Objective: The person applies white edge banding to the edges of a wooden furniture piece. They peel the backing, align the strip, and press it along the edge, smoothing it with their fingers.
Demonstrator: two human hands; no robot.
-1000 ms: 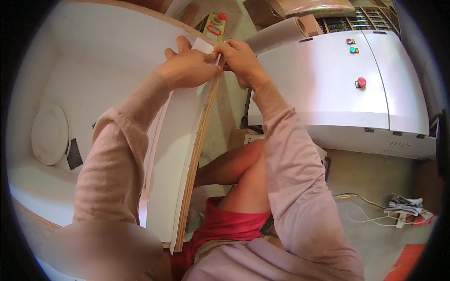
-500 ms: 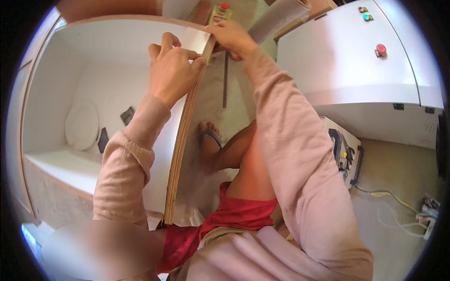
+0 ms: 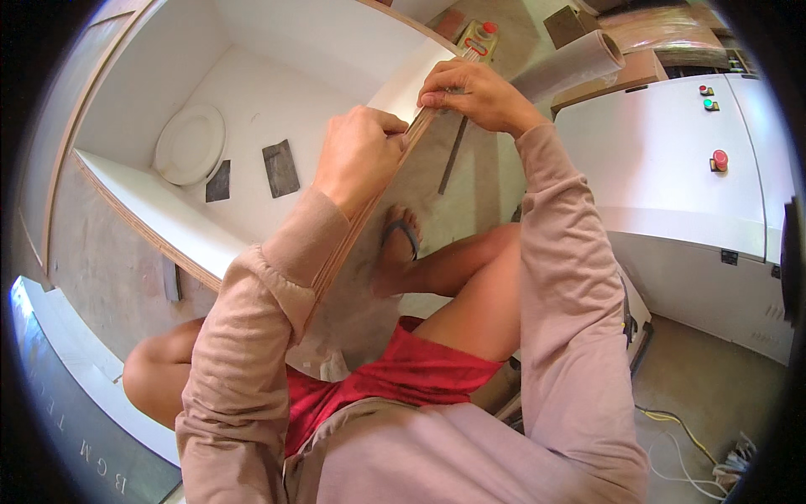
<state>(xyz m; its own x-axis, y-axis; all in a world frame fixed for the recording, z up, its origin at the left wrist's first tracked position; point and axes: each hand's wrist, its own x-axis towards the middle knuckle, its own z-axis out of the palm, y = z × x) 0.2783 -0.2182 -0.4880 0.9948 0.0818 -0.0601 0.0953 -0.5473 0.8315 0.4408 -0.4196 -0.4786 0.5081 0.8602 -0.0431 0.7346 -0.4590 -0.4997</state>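
A white-lined plywood cabinet box (image 3: 260, 88) lies open on the left, its bare layered edge (image 3: 369, 202) running away from me. My left hand (image 3: 361, 155) is closed at this edge, thumb and forefinger pinched against it and the other fingers curled. Farther along, my right hand (image 3: 483, 92) grips the same edge, its thumb and fingertips pressed together on it. Whether a thin strip lies between the fingers, I cannot tell. Inside the box are a round white disc (image 3: 191, 144) and two dark rectangular pieces, one of them a grey plate (image 3: 280, 168).
Beyond my hands stand a yellow can with a red cap (image 3: 480, 39) and a roll of clear film (image 3: 571, 65). A dark bar (image 3: 453, 155) lies on the floor near my sandalled foot (image 3: 401, 231). On the right is a white machine cabinet (image 3: 663, 160) with buttons; cables (image 3: 688, 445) lie below it.
My view has shifted, showing more of the box's inside. My left hand's raised fingers have curled down to the edge. My right hand has come nearer along it.
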